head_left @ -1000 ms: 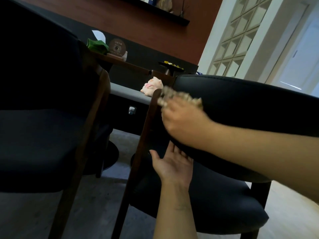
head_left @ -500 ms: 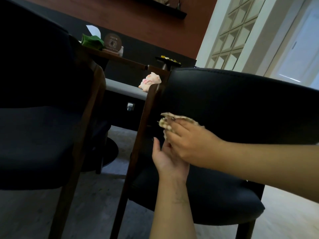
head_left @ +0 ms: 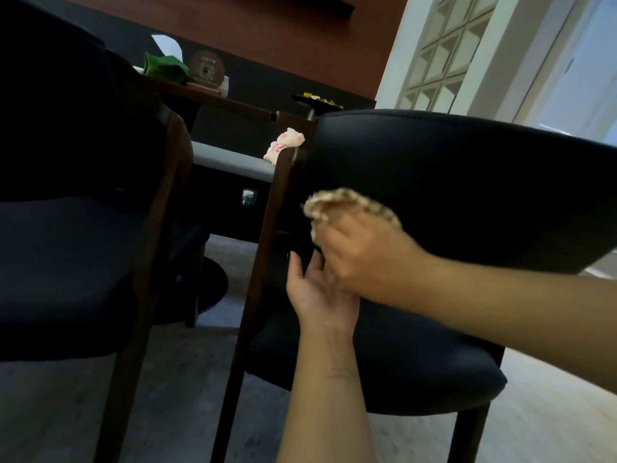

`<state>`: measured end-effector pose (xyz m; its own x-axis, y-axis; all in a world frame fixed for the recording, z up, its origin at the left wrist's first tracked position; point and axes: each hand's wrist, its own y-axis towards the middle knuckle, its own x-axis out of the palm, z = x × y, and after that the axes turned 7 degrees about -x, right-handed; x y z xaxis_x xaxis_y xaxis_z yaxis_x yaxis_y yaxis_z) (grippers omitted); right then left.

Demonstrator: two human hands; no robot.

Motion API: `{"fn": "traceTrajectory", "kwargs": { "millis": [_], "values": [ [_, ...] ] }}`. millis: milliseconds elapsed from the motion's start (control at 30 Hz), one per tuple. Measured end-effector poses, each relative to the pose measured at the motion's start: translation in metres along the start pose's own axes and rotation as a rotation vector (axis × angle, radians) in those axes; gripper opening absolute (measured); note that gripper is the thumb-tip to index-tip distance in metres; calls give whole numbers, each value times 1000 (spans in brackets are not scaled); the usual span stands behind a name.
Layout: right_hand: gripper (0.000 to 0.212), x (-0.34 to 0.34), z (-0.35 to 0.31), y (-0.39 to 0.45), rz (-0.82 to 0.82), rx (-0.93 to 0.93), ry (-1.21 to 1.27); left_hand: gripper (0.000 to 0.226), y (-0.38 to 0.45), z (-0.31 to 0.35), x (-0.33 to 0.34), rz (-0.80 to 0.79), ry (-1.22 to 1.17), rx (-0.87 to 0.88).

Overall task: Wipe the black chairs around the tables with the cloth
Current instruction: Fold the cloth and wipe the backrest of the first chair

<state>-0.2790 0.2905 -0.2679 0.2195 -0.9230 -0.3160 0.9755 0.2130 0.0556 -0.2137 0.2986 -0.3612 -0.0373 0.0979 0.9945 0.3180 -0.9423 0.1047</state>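
Room: reddish-brown wall (head_left: 267,38) at the far side with a dark band below it, a white lattice partition (head_left: 444,61) at the far right, grey floor (head_left: 66,412) near.
Left chair (head_left: 66,202): largest thing in view, black seat and back on dark wooden legs, filling the near left.
Right chair (head_left: 467,182): black curved backrest and black seat on a dark wooden frame, centre to right; its backrest is the surface being wiped.
Table (head_left: 230,105): dark wooden top beyond the two chairs, standing on a round dark base on the floor.
Right hand (head_left: 364,259): reaching in from the right, fingers curled round the cloth and pressing it against the near face of the right chair's backrest, towards its left end.
Left hand (head_left: 317,292): coming up from the near edge, palm up, fingers straight and relaxed, holding nothing, just below the right hand and over the seat.
Cloth (head_left: 347,203): speckled beige and brown, bunched over the right hand's fingertips, touching the backrest.
Green item (head_left: 165,66): on the table's far left.
Round plaque (head_left: 205,68): just right of the green item.
Pink toy (head_left: 283,145): small, on a grey ledge beyond the chair's left post.
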Motion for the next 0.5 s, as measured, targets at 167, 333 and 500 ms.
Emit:
{"fn": "traceTrajectory", "kwargs": {
  "millis": [167, 333, 500],
  "values": [
    [42, -5, -20, -10, -264, -123, 91, 67, -3, 1, -3, 44, 13, -35],
    [33, -36, 35, -17, 247, 135, 4, 65, 0, -3, -3, 18, -30, 42],
    [46, -47, 78, -17, 213, 308, -47, 55, 1, -9, -9, -12, 19, -2]
  ]
}}
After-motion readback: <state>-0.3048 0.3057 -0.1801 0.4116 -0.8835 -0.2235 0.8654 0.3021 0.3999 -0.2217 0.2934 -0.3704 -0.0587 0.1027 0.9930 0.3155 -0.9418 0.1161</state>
